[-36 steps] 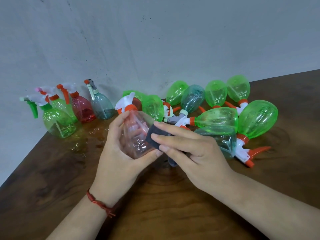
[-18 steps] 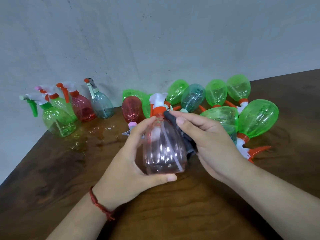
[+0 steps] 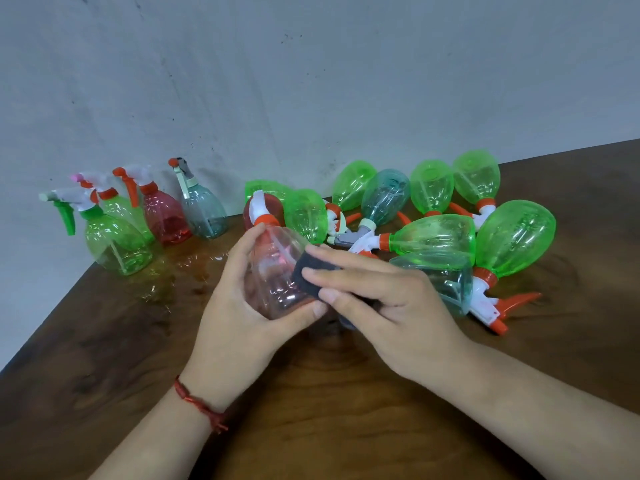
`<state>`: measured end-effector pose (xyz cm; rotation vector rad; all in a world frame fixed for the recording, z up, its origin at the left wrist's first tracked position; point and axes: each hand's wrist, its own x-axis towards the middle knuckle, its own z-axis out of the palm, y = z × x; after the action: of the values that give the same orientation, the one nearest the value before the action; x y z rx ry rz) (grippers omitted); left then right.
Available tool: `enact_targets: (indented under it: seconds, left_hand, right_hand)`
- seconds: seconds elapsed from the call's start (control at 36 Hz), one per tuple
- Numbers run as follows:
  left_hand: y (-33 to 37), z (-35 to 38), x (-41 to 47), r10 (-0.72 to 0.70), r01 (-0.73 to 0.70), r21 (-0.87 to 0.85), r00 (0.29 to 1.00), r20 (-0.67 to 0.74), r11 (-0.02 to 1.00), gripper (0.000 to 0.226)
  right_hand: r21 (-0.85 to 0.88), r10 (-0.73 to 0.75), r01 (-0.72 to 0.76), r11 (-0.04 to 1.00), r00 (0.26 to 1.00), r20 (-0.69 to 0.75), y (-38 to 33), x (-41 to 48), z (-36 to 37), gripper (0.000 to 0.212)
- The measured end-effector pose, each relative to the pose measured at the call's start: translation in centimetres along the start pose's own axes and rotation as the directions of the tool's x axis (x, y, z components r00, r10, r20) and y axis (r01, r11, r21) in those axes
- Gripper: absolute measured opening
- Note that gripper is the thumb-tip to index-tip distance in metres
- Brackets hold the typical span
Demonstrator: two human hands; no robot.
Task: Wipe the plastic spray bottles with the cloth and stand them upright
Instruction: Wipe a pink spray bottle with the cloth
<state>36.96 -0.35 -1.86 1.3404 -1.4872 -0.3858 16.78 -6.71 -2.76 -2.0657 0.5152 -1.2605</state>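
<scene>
Fingers [image 3: 242,251] of left hand [image 3: 235,323] grip pink bottle [image 3: 277,275], right hand [image 3: 398,306] pinching cloth [image 3: 305,273] against it, beside lying bottles [image 3: 436,237].

- Dark cloth [image 3: 304,273]: mostly under my right hand [image 3: 391,306]; only its 9 o'clock corner shows.
- Pale pink bottle [image 3: 277,271]: 9 o'clock side covered by my left hand [image 3: 235,306].
- Red bottle [image 3: 274,203], 12 o'clock of it: largely behind its spray head.
- Teal bottle [image 3: 453,285], 3 o'clock: near end behind my right knuckles.
- Rear green bottle [image 3: 119,209], 10 o'clock: body partly overlapped, trigger blurred.
- Both my forearms: cut by the bottom edge.
</scene>
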Motion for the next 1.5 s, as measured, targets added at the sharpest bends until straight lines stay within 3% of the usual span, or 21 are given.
enact_targets:
  seconds: [0.14,0.33,0.47,0.53,0.58,0.69,0.78,0.92,1.08,1.19,1.31,1.39,1.5]
  left_hand:
    - [0.1,0.3,0.0,-0.023,0.024,0.034,1.000,-0.006,0.999,0.105]
    - [0.0,0.3,-0.5,0.016,-0.021,0.049,0.995,0.101,0.999,0.113]
    - [0.6,0.8,-0.9,0.081,-0.093,0.038,0.969,0.232,0.995,0.114]
    - [1.0,0.7,-1.1,0.112,-0.114,-0.006,0.961,0.253,0.993,0.114]
    - [1.1,0.7,-1.0,0.126,-0.119,-0.044,0.957,0.263,0.992,0.115]
    - [0.9,0.7,-0.8,0.119,-0.127,0.005,0.946,0.302,0.992,0.119]
    - [0.8,0.7,-0.8,0.158,-0.195,0.113,0.949,0.273,0.974,0.119]
    - [1.3,0.9,-0.9,0.231,-0.271,0.150,0.943,0.241,0.951,0.117]
    - [1.3,0.6,-0.9,0.129,-0.137,0.092,0.987,0.093,0.986,0.115]
    - [0.5,0.1,-0.4,0.046,-0.046,0.046,0.999,-0.005,0.998,0.113]
    - [0.2,0.0,-0.1,0.026,-0.023,0.109,0.999,-0.028,0.994,0.110]
    - [0.3,0.1,-0.2,0.027,-0.021,0.145,0.999,-0.039,0.989,0.109]
    - [0.4,0.0,-0.3,0.041,-0.043,0.184,0.999,0.017,0.982,0.113]
  right_hand:
    - [-0.054,-0.043,0.044,0.998,0.999,0.015,0.3,-0.1,-0.2,0.030]
    - [0.263,0.300,-0.284,0.922,0.954,-0.019,-0.1,0.9,-0.3,0.029]
    - [0.521,0.521,-0.464,0.716,0.852,0.043,-0.4,1.8,-1.1,0.026]
    - [0.634,0.570,-0.504,0.586,0.813,0.119,-0.8,2.1,-1.5,0.027]
    - [0.679,0.572,-0.510,0.528,0.805,0.159,-1.0,2.2,-1.9,0.028]
    - [0.668,0.552,-0.458,0.586,0.830,0.084,-1.1,2.1,-1.9,0.027]
    - [0.624,0.520,-0.420,0.659,0.854,0.025,-0.9,1.9,-1.6,0.026]
    - [0.565,0.438,-0.355,0.745,0.899,-0.013,-1.1,1.7,-1.2,0.024]
    - [0.405,0.288,-0.244,0.881,0.956,-0.051,-1.0,1.1,-0.8,0.024]
    - [0.179,0.128,-0.121,0.976,0.991,-0.027,-1.0,0.4,-0.5,0.028]
    - [0.002,0.015,-0.015,1.000,1.000,-0.024,-0.4,0.0,0.0,0.029]
    - [-0.022,0.019,-0.019,1.000,1.000,-0.019,-0.4,0.1,0.0,0.029]
    - [0.150,0.189,-0.189,0.970,0.982,0.019,-0.6,0.6,-0.2,0.030]
